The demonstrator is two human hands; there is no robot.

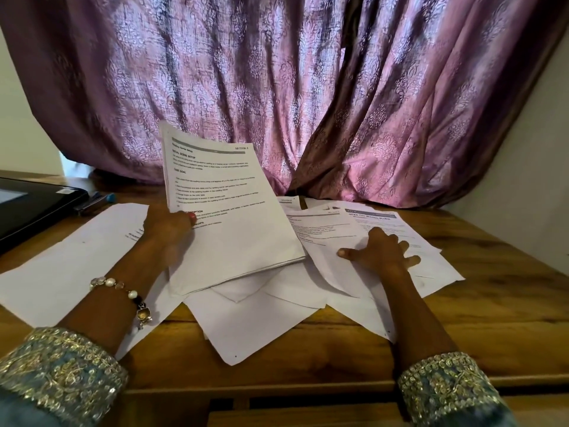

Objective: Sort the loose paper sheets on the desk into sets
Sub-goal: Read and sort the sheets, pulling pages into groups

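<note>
My left hand (pixel 171 228) grips a stack of printed sheets (pixel 234 211) by its left edge, thumb on the top page, and holds it tilted up off the wooden desk (pixel 492 291). My right hand (pixel 380 251) lies flat with spread fingers on loose printed sheets (pixel 326 232) at the right. More loose sheets (pixel 258 322), blank side up, overlap in a messy pile below the stack. A separate long sheet (pixel 77 260) lies at the left under my left forearm.
A black laptop (pixel 30 201) sits at the desk's far left with pens (pixel 95 201) beside it. A purple patterned curtain (pixel 277 87) hangs behind the desk. A white wall (pixel 523 149) bounds the right side.
</note>
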